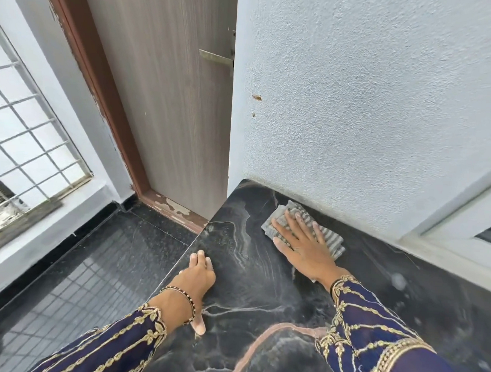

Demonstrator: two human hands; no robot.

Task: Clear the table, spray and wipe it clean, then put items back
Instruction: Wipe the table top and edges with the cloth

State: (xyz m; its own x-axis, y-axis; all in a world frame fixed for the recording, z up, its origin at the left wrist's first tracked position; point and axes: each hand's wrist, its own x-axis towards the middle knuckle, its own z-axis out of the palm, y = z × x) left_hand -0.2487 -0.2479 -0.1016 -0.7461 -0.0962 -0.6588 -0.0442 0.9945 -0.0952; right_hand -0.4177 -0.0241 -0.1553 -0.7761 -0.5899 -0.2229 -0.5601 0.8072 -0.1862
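Observation:
The table is a glossy black marble slab (248,274) with pale veins, set into the corner against a white wall. A grey ribbed cloth (332,238) lies folded near the slab's far left corner. My right hand (301,242) presses flat on that cloth, fingers spread toward the wall. My left hand (196,280) rests on the slab's left edge, fingers curled over the rim, thumb on top. Nothing else stands on the slab in view. Both sleeves are dark blue with gold embroidery.
A rough white wall (370,121) rises behind the slab. A grey wooden door (163,96) in a brown frame stands to the left. Dark polished floor (86,268) lies below the slab's left edge. A barred window (27,151) is far left; a white window frame (458,225) at right.

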